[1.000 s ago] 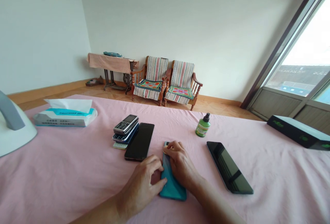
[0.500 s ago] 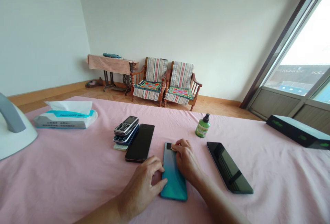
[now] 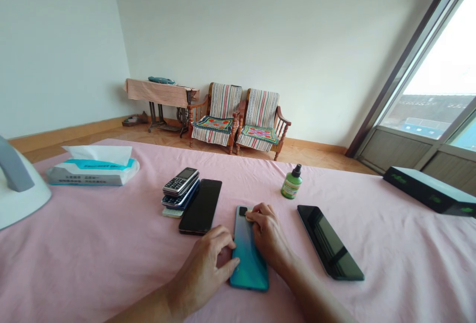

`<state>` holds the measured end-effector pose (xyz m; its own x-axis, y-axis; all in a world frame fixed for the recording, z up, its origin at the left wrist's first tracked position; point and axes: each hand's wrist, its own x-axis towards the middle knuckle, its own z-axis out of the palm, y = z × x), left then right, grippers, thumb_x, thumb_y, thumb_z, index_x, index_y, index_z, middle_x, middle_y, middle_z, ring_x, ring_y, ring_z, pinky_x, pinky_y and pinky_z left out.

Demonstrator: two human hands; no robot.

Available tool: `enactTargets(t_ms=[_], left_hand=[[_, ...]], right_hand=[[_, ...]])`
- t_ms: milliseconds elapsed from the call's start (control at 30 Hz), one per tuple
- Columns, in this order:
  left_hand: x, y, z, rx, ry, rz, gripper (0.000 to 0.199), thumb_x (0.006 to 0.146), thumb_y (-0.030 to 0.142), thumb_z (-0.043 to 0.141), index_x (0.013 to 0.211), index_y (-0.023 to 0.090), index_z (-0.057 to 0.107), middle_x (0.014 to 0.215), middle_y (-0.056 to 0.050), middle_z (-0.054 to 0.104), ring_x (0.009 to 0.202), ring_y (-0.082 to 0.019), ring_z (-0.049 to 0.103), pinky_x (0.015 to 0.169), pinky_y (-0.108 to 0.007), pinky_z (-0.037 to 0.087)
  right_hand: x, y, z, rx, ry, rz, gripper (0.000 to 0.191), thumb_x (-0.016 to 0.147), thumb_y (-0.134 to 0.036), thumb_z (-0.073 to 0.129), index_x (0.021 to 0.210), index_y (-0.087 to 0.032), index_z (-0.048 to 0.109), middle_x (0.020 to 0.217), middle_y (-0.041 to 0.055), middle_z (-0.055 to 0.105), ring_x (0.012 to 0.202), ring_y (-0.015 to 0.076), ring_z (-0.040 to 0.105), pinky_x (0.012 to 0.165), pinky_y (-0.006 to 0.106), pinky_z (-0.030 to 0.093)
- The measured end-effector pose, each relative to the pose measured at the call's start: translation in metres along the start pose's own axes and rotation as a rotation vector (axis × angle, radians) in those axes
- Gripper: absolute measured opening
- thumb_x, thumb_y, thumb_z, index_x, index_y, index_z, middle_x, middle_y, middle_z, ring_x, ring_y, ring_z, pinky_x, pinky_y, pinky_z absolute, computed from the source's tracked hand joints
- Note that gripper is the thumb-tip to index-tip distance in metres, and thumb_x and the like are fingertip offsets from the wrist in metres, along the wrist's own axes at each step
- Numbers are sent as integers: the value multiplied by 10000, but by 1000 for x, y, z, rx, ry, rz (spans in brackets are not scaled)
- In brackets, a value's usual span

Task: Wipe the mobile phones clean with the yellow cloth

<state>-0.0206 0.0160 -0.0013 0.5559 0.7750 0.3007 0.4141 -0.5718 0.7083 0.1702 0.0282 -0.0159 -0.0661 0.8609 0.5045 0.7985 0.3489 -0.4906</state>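
Note:
A blue-green phone (image 3: 248, 258) lies back side up on the pink cloth, its camera block at the far end. My left hand (image 3: 208, 263) is at its left side, with the thumb on the back and the fingertips against the edge. Close to the camera block, my right hand (image 3: 268, 233) has its fingers pinched round something small and pale, too hidden to name, and touches the phone's back. A black phone (image 3: 203, 206) lies to the left beside a stack of keypad phones (image 3: 181, 184). Another dark phone (image 3: 330, 243) lies to the right.
A green spray bottle (image 3: 291, 184) stands beyond my right hand. At the left are a tissue pack (image 3: 92, 171) and a white object with a grey handle (image 3: 22, 194). A black box (image 3: 427, 194) sits at the right edge. Two chairs (image 3: 238, 119) stand beyond the pink cloth (image 3: 122, 248).
The whole view has shifted very slightly. Both hands stay on the blue-green phone, and nothing else has visibly moved.

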Motion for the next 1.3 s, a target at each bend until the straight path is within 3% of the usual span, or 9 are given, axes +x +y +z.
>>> enactTargets(t_ms=[167, 400, 567, 700, 1033, 1167, 1300], left_hand=[[0, 1, 0, -17, -5, 8, 159, 734, 80, 651, 817, 199, 587, 906, -6, 594, 838, -178, 575, 765, -264, 429], [-1, 1, 0, -11, -18, -13, 155, 732, 75, 658, 795, 195, 584, 863, 2, 582, 836, -181, 572, 742, -259, 421], [-1, 1, -1, -15, -10, 6, 164, 739, 70, 660, 816, 196, 587, 900, -2, 596, 855, -180, 578, 779, -266, 424], [-1, 0, 0, -21, -11, 8, 176, 738, 62, 662, 825, 196, 588, 918, -3, 600, 855, -175, 580, 780, -261, 428], [0, -2, -1, -41, -8, 18, 186, 735, 53, 658, 836, 194, 594, 940, -15, 598, 887, -187, 576, 794, -270, 431], [0, -2, 0, -41, 0, 34, 174, 737, 62, 653, 831, 195, 593, 939, -15, 599, 882, -187, 576, 792, -273, 432], [-2, -1, 0, -33, -6, 18, 163, 740, 72, 645, 842, 190, 596, 945, -21, 599, 874, -188, 578, 776, -273, 437]], right_hand=[[5, 3, -2, -9, -9, -4, 451, 723, 83, 409, 916, -196, 706, 923, 75, 585, 887, 203, 506, 778, 315, 441], [-17, -14, -9, 24, -56, 41, 340, 691, 61, 432, 688, -187, 664, 789, 46, 539, 796, 183, 505, 723, 305, 427], [-3, 2, -8, 35, -24, 40, 399, 744, 63, 397, 823, -182, 703, 869, 68, 564, 844, 187, 508, 758, 307, 436], [2, 10, -6, 33, -18, 47, 405, 735, 74, 398, 817, -174, 706, 882, 75, 567, 843, 191, 511, 753, 307, 440], [-59, -28, -23, 109, -103, 33, 429, 735, 64, 388, 913, -210, 666, 941, 76, 548, 872, 208, 518, 732, 312, 467], [-81, -32, -24, 130, -124, -27, 490, 771, 35, 381, 1085, -243, 634, 951, 83, 529, 873, 212, 523, 734, 313, 484], [-100, -29, -18, 144, -75, -51, 414, 836, -42, 404, 1104, -258, 633, 910, 78, 508, 832, 196, 534, 708, 280, 490]])
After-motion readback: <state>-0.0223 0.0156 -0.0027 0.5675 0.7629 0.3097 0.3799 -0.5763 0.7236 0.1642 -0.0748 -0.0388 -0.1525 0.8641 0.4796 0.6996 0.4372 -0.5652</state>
